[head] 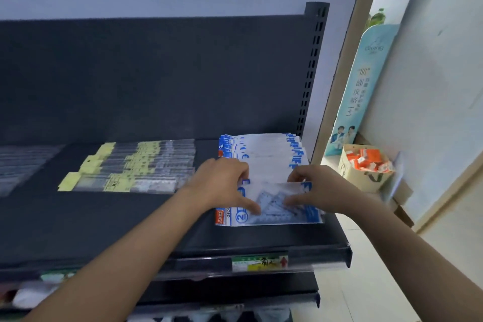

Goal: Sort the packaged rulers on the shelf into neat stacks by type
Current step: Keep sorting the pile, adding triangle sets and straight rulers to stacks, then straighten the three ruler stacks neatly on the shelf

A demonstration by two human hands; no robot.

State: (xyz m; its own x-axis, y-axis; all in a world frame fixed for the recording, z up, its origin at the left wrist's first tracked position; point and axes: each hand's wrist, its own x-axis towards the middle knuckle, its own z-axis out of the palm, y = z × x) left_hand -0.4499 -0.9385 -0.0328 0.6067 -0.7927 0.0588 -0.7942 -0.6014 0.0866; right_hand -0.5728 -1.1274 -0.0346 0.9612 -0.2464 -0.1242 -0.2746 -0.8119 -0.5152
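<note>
- The front packet (pixel 274 213) is a clear plastic sleeve with blue-and-white printed ends. It holds see-through set squares, and it lies flat near the right front of the dark shelf (pixel 109 219).
- The left hand (pixel 224 183) curls its fingers over the packet's far edge and lays its thumb across the packet's face. Its grip is clamped on the packet's left part.
- The right hand (pixel 313 188) mirrors it, with fingers at the top edge and thumb on the plastic. Its grip is closed on the right part.
- Just behind lies a row of matching blue-and-white packets (pixel 264 149), overlapping like tiles back to the shelf's rear panel.
- To the left, apart from these, lie straight rulers in clear sleeves with yellow tags (pixel 136 170), fanned unevenly.
- Further left is a blurred batch of plain clear-sleeved rulers (pixel 23 162).
- A green, yellow and red price label (pixel 260 262) sits in the shelf's front rail.
- A slotted metal upright (pixel 312 65) stands at the shelf's right rear corner.
- Beyond the shelf, an open cardboard box (pixel 347 170) holds small orange-and-white packs (pixel 368 159), in front of a tall pale-blue card sign (pixel 363 86).
</note>
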